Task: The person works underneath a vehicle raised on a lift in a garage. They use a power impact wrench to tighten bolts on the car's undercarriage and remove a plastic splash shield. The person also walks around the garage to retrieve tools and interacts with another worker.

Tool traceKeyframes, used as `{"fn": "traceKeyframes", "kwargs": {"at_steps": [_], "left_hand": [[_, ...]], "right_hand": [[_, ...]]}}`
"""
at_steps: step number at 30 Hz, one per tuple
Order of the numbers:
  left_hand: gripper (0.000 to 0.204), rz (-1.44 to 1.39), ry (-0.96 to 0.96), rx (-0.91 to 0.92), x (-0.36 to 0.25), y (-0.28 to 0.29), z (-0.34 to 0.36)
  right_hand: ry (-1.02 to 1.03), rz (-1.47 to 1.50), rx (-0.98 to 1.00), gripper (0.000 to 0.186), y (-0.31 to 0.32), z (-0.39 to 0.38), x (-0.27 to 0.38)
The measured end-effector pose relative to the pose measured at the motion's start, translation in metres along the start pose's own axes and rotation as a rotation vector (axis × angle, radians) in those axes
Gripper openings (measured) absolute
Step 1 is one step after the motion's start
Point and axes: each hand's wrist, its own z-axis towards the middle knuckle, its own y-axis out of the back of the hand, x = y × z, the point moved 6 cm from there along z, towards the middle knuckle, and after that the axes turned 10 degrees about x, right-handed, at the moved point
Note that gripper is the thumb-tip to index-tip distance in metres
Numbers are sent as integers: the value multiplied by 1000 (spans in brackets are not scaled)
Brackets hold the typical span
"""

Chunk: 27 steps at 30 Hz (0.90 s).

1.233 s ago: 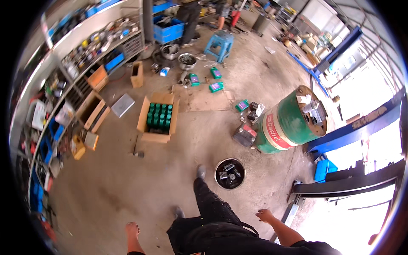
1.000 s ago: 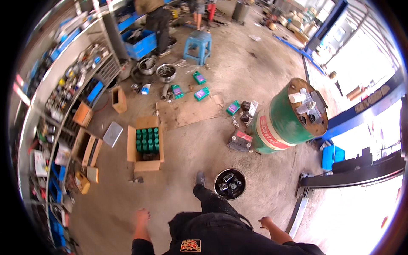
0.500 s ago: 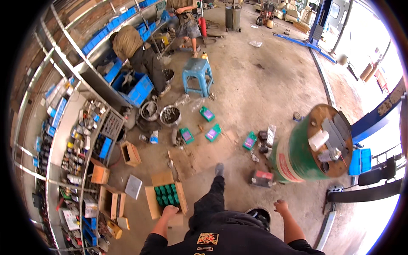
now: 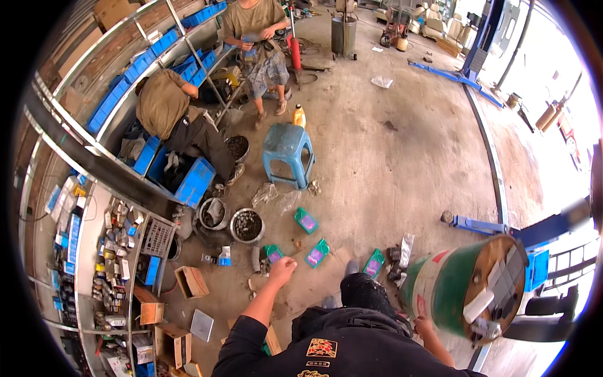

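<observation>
My left hand [image 4: 282, 271] is held out ahead of me, its fingers loosely curled with nothing visible in them. In the picture it overlaps the lower edge of a green bottle with a purple label [image 4: 272, 253] lying on the floor. More such bottles lie around it: a farther green bottle [image 4: 307, 221], a middle green bottle [image 4: 317, 254] and a right green bottle [image 4: 374, 264]. My right hand [image 4: 424, 327] hangs low at my side near a green drum [image 4: 433, 283], fingers curled and seemingly empty. Behind my left forearm, an open cardboard box [image 4: 272, 339] shows only in part.
Two people work at the left: a bending person [image 4: 164, 107] and a standing person [image 4: 254, 38]. A blue stool [image 4: 284, 151] and a tub of dark parts [image 4: 247, 225] stand ahead. Shelving [image 4: 78, 270] lines the left. A blue lift arm [image 4: 477, 225] reaches in from the right.
I have stepped forward toward the bottles. My left hand has swung from over the box up and forward; my right hand has dropped back. The box of green bottles is now mostly behind my arm.
</observation>
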Motion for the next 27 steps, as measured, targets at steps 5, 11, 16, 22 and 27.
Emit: {"fn": "traceKeyframes", "kwargs": {"at_steps": [5, 11, 16, 22, 27], "left_hand": [[29, -143, -83, 6, -94, 0, 147], [24, -470, 182, 10, -118, 2, 282], [18, -553, 24, -189, -181, 69, 369], [39, -703, 0, -444, -264, 198, 459], [83, -261, -190, -938, -332, 343, 533]], "right_hand": [[58, -317, 73, 31, -21, 58, 154], [89, -587, 175, 39, 19, 217, 315], [151, -201, 96, 49, 49, 286, 520], [297, -169, 35, 46, 37, 331, 730], [230, -235, 87, 45, -8, 372, 824]]}}
